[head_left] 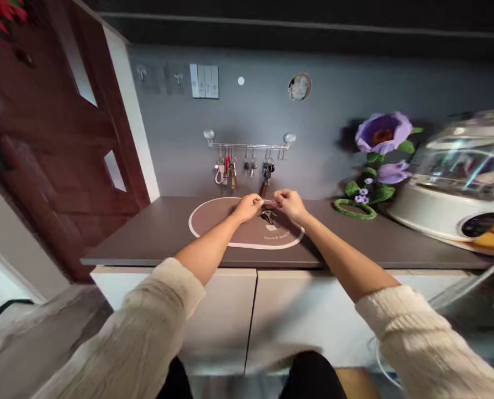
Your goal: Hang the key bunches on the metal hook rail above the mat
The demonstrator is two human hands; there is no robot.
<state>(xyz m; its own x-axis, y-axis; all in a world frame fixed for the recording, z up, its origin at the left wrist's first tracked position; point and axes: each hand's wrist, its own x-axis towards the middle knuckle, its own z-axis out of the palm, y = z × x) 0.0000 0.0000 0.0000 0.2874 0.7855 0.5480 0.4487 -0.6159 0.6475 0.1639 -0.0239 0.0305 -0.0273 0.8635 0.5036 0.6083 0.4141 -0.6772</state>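
Observation:
Both hands are raised over the brown oval mat with a pale rim. My left hand is closed, thumb and fingers pinched together. Facing it, my right hand is pinched too, with a small pinkish strip at its fingertips that reaches toward the left hand. Just below the fingertips is a dark bunch of keys; whether it hangs from the hands or lies on the mat, I cannot tell. What exactly each hand grips is too small to make out.
A clear rail on the grey wall carries several key rings. To the right stand a purple knitted flower and a white appliance with a transparent dome. White cabinet doors lie below the dark countertop.

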